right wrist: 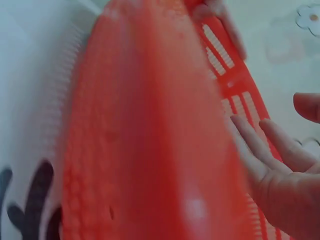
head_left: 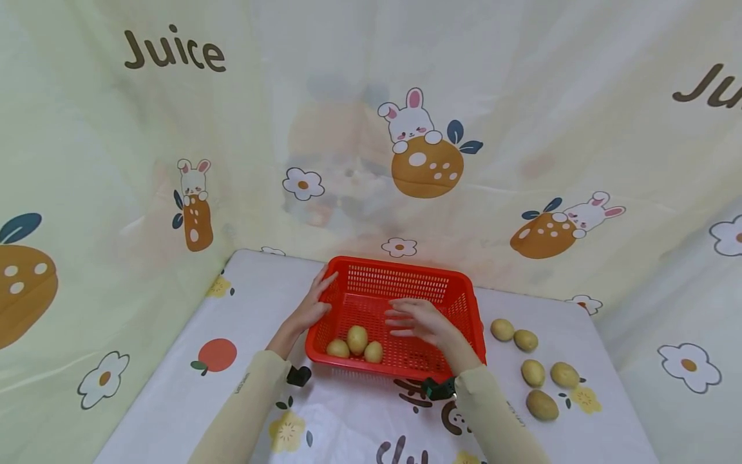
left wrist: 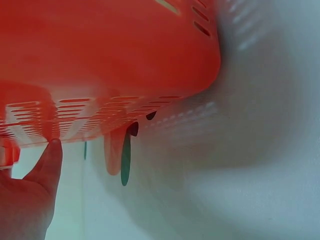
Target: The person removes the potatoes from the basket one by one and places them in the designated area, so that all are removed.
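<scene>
A red plastic basket [head_left: 406,370] with slotted walls stands on the table, and three potatoes [head_left: 357,339] lie in its front left corner. My left hand [head_left: 310,309] is at the basket's left side, fingers extended at the rim. In the left wrist view its thumb [left wrist: 49,167] touches the slotted outer wall. My right hand [head_left: 420,320] hovers over the basket's interior with nothing in it. Its fingers [right wrist: 282,142] are spread and gently bent in the right wrist view, where the near wall of the basket fills much of the picture.
Several loose potatoes [head_left: 533,372] lie on the table to the right of the basket. The white tablecloth [head_left: 174,399] has fruit and flower prints. A printed curtain [head_left: 348,129] hangs close behind the basket and along both sides of the table.
</scene>
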The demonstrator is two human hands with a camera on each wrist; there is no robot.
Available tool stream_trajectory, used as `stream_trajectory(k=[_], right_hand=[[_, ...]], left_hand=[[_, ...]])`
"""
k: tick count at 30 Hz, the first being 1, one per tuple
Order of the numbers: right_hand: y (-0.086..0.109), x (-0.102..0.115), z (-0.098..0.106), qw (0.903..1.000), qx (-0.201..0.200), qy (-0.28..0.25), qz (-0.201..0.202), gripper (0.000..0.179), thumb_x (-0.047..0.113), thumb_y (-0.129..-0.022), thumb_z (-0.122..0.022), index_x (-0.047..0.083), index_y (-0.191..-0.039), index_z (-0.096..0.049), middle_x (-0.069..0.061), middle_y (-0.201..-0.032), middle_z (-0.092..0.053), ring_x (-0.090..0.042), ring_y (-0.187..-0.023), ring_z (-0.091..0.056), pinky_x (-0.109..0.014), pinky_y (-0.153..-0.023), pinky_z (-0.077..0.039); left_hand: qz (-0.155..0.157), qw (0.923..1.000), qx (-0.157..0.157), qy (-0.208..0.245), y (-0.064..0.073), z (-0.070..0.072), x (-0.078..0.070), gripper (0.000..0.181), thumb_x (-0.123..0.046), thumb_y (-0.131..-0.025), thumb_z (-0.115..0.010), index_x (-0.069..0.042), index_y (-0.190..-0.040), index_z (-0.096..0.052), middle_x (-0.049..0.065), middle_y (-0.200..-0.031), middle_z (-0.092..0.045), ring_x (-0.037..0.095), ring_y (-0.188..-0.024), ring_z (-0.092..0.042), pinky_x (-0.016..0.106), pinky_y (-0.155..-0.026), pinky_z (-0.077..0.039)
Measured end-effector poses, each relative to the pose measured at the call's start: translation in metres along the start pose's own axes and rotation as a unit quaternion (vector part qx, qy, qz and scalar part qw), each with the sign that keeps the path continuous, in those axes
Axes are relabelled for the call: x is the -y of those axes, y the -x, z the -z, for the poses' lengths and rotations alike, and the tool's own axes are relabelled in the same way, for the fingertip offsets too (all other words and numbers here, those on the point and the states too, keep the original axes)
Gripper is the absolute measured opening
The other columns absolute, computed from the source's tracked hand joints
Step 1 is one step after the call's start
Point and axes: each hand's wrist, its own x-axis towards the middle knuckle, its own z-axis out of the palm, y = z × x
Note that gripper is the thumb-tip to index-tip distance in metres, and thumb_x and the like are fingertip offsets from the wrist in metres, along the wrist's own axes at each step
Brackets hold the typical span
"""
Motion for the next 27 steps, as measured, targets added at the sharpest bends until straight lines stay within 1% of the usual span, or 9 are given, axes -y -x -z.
stream_trajectory(k=[3, 8, 11, 13, 15, 20, 22, 25, 27], right_hand=[[-0.006, -0.005, -0.014, 1.0, -0.002, 0.004, 0.003, 0.043, 0.014, -0.103, -0.047, -0.006, -0.141, -0.045, -0.032, -0.14, -0.048, -0.045, -0.123, -0.053, -0.053, -0.093, -0.05], [-0.01, -0.012, -0.029, 0.9998, -0.002, 0.018, -0.003, 0.046, 0.013, -0.102, -0.047, -0.009, -0.143, -0.042, -0.033, -0.139, -0.049, -0.047, -0.124, -0.052, -0.054, -0.093, -0.049], [-0.013, -0.017, -0.035, 0.9996, -0.003, 0.026, -0.011, 0.047, 0.013, -0.102, -0.048, -0.01, -0.142, -0.042, -0.033, -0.138, -0.05, -0.047, -0.124, -0.052, -0.052, -0.092, -0.051], [-0.014, -0.02, -0.037, 0.9994, -0.008, 0.032, -0.012, 0.046, 0.012, -0.102, -0.048, -0.011, -0.141, -0.043, -0.033, -0.136, -0.051, -0.047, -0.123, -0.053, -0.05, -0.09, -0.052], [-0.015, -0.022, -0.039, 0.9991, -0.015, 0.037, -0.01, 0.044, 0.011, -0.101, -0.049, -0.011, -0.139, -0.045, -0.033, -0.134, -0.053, -0.047, -0.121, -0.054, -0.048, -0.089, -0.053], [-0.016, -0.021, -0.041, 0.9979, -0.047, 0.044, -0.006, 0.041, 0.012, -0.1, -0.051, -0.011, -0.134, -0.051, -0.031, -0.129, -0.057, -0.045, -0.118, -0.057, -0.049, -0.089, -0.053], [-0.016, -0.022, -0.041, 0.9968, -0.057, 0.055, -0.008, 0.041, 0.013, -0.1, -0.052, -0.01, -0.133, -0.052, -0.03, -0.128, -0.058, -0.045, -0.118, -0.057, -0.052, -0.091, -0.052], [-0.018, -0.026, -0.042, 0.9942, -0.065, 0.083, -0.019, 0.039, 0.013, -0.099, -0.053, -0.009, -0.132, -0.054, -0.029, -0.125, -0.06, -0.043, -0.114, -0.06, -0.054, -0.09, -0.052], [-0.019, -0.029, -0.043, 0.9918, -0.064, 0.106, -0.028, 0.038, 0.013, -0.098, -0.055, -0.009, -0.129, -0.057, -0.026, -0.122, -0.063, -0.04, -0.107, -0.064, -0.053, -0.088, -0.053]], left_hand=[[0.003, 0.9999, 0.014, 0.006, 0.001, 0.002, -0.005, 0.081, 0.011, -0.078, -0.046, -0.002, -0.155, -0.025, 0.01, -0.165, 0.007, 0.037, -0.149, 0.002, 0.06, -0.111, -0.029], [0.009, 0.9993, 0.037, 0.003, 0.012, 0.006, -0.029, 0.08, 0.011, -0.078, -0.046, 0.004, -0.154, -0.022, 0.018, -0.164, 0.009, 0.041, -0.148, 0.003, 0.059, -0.111, -0.029], [0.006, 0.9993, 0.037, 0.002, 0.016, 0.007, -0.037, 0.079, 0.011, -0.078, -0.046, 0.005, -0.153, -0.022, 0.019, -0.163, 0.008, 0.041, -0.148, 0.002, 0.059, -0.111, -0.028], [0.008, 0.9993, 0.035, 0.009, 0.016, 0.007, -0.037, 0.079, 0.011, -0.078, -0.045, 0.005, -0.153, -0.022, 0.018, -0.164, 0.008, 0.04, -0.148, 0.003, 0.059, -0.111, -0.027], [0.004, 0.9997, 0.02, 0.009, 0.012, 0.005, -0.026, 0.079, 0.011, -0.078, -0.045, 0.002, -0.154, -0.025, 0.013, -0.165, 0.006, 0.038, -0.149, 0.001, 0.059, -0.111, -0.028], [-0.002, 0.9998, 0.02, 0.005, 0.011, 0.005, -0.026, 0.079, 0.01, -0.078, -0.045, 0.003, -0.154, -0.025, 0.014, -0.165, 0.005, 0.037, -0.149, 0.001, 0.059, -0.111, -0.027], [0.001, 0.9994, 0.034, 0.006, 0.012, 0.008, -0.032, 0.079, 0.011, -0.078, -0.045, 0.005, -0.153, -0.022, 0.018, -0.164, 0.008, 0.04, -0.149, 0.003, 0.06, -0.112, -0.026], [0.002, 0.9995, 0.031, 0.006, 0.006, 0.007, -0.017, 0.081, 0.011, -0.078, -0.046, 0.003, -0.154, -0.022, 0.016, -0.164, 0.01, 0.038, -0.149, 0.005, 0.059, -0.113, -0.024], [-0.001, 0.9997, 0.023, 0.007, 0.002, 0.006, -0.007, 0.081, 0.012, -0.078, -0.045, 0.001, -0.155, -0.022, 0.013, -0.165, 0.01, 0.037, -0.149, 0.005, 0.059, -0.113, -0.024]])
